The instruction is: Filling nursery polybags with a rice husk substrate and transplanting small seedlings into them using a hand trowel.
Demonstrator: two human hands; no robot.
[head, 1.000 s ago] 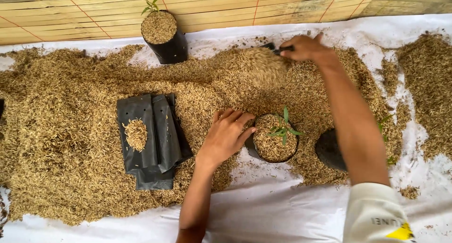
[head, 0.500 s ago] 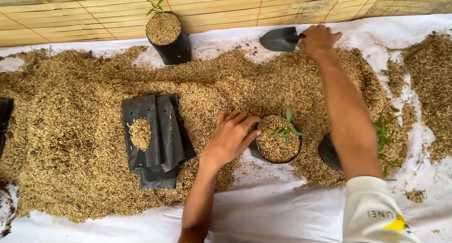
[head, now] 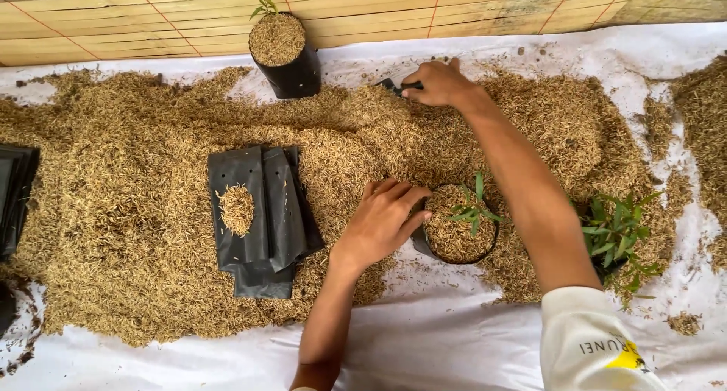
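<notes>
My left hand (head: 381, 221) grips the rim of a black nursery bag (head: 457, 228) filled with rice husk, a small green seedling standing in it. My right hand (head: 438, 83) reaches far over the husk pile (head: 136, 209) and is shut on the handle of a dark trowel (head: 391, 87), whose blade is mostly buried in the husk. A flat stack of empty black bags (head: 261, 217) lies left of my left hand, with a little husk on top.
A filled black bag with a seedling (head: 282, 52) stands at the back by the bamboo mat. Another green plant (head: 617, 236) sits right of my arm. More black bags (head: 15, 194) lie at the left edge. White sheet (head: 454, 338) covers the ground.
My right hand brought the trowel down from above the sheet into the husk pile, burying the blade. My left hand stayed on the bag's rim.
</notes>
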